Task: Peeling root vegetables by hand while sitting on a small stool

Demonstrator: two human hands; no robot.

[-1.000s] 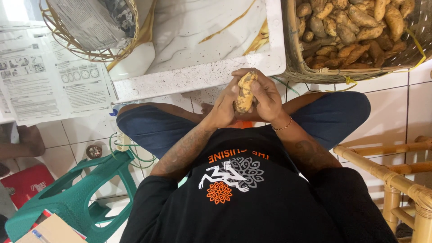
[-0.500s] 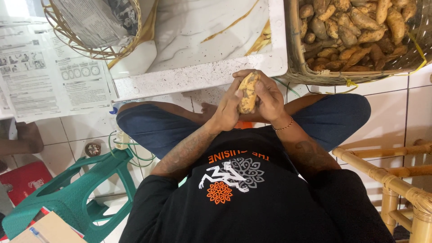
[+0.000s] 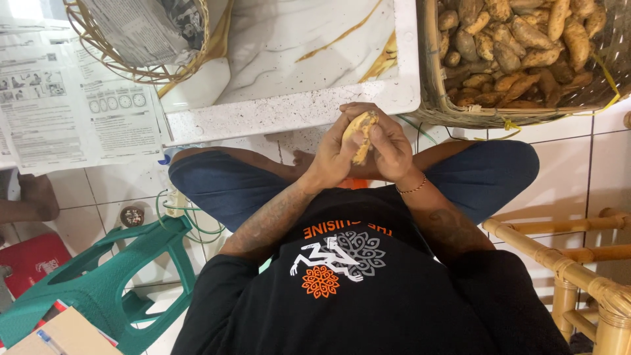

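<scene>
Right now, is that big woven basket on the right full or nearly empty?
Full, as far as shows: the woven basket is heaped with brownish-orange tubers near its rim.

Home floor: tiles, root basket.

Most of the yellow root is hidden: the left hand and right hand close around it, and only a strip shows between the fingers. What the palms press on cannot be told. Up and to the right of the fingers, the woven basket of roots is cut off by the top and right edges. Up and to the left, the wire basket runs off the top edge. Far left of the fingers, a bare foot is cut by the left edge.
</scene>
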